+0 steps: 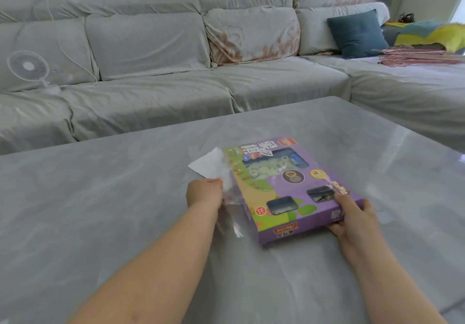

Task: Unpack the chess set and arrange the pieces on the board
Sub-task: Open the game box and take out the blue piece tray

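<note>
A flat purple and green chess set box (289,188) lies on the grey marble table (125,210), its clear window showing pale round pieces inside. My right hand (352,213) grips the box's near right corner, thumb on top and fingers under the edge. My left hand (203,191) pinches clear plastic wrap (232,213) that hangs loose along the box's left side. A white sheet of paper (208,164) sticks out from under the box at its far left.
A grey covered L-shaped sofa (176,79) runs behind and to the right of the table. On it stand a small white fan (29,68) at the left and a blue cushion (357,33), a yellow cloth and hangers at the right.
</note>
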A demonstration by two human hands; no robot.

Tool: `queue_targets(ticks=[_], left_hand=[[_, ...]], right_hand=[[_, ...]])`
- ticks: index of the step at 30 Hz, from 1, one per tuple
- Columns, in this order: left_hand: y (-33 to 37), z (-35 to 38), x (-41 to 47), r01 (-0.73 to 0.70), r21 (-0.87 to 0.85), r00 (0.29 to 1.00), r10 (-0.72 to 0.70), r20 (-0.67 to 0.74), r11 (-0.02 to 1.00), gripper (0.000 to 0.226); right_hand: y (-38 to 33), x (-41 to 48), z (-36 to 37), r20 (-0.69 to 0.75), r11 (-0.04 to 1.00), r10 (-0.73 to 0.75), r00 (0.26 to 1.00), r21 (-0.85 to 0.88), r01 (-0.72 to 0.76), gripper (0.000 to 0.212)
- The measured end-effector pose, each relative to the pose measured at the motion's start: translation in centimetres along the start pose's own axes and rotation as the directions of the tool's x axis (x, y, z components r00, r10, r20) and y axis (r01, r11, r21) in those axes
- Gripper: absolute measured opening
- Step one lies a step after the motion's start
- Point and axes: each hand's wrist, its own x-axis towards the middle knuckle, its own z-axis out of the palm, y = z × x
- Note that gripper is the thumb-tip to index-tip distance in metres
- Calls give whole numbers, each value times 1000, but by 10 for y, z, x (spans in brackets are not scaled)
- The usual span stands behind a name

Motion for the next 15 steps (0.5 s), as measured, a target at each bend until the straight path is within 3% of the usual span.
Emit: queue_targets(ticks=[4, 10, 13, 15], left_hand=[[6, -6, 23, 7, -145, 999, -14, -47, 989, 17], [3, -13, 37, -57, -65, 975, 42, -216, 996, 23], [-3, -15, 35, -43, -155, 983, 15, -182, 987, 57], [-9, -16, 33, -121, -163, 989, 104, -109, 979, 72]], right_hand=[[-10, 10, -20, -61, 1000, -29, 998, -8, 29, 16], [-28, 20, -50, -140, 995, -101, 985, 2, 102, 10], [-40, 18, -60, -145, 988, -143, 979, 42, 151, 15], [-46, 16, -67, -153, 979, -175, 973, 79, 188, 17]])
